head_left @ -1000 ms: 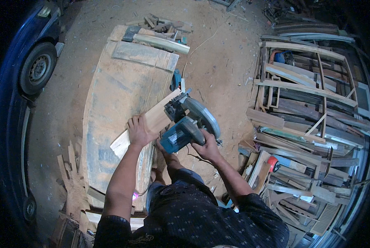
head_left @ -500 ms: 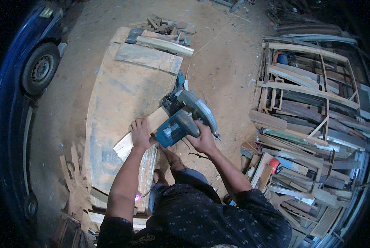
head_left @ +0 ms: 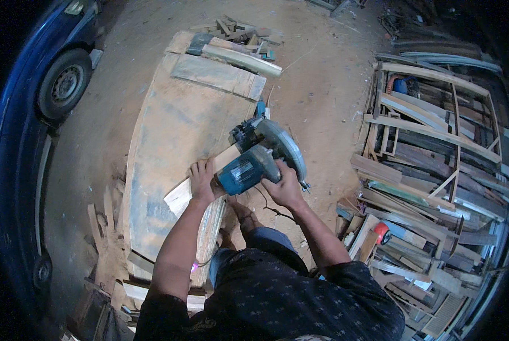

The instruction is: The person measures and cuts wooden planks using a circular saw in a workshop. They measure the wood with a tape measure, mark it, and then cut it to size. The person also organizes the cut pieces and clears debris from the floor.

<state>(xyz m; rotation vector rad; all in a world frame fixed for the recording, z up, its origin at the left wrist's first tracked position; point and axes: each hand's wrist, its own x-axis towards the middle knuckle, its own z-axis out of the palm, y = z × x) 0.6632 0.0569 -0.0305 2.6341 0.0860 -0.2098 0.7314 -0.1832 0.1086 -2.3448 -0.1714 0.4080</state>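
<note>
My right hand (head_left: 284, 185) grips the rear handle of a teal and grey circular saw (head_left: 246, 169), whose base and guard lie over a pale board (head_left: 178, 193) set diagonally on a dusty worktop (head_left: 152, 131). My left hand (head_left: 204, 177) has its fingers curled over that board, close beside the saw's motor housing. The board's lower left end shows; its far end is hidden under the saw, and so is the blade. A black cord hangs below the handle.
A blue vehicle (head_left: 15, 153) stands along the left. Stacked timber and frames (head_left: 428, 150) fill the right, with a red object (head_left: 382, 233) among them. Offcuts (head_left: 237, 31) lie beyond the worktop, more scraps (head_left: 100, 227) at lower left. My legs are beside the worktop.
The saw has shifted left over the board, covering the far end that showed a second ago and coming closer to my left hand. The whole view has drifted slightly right.
</note>
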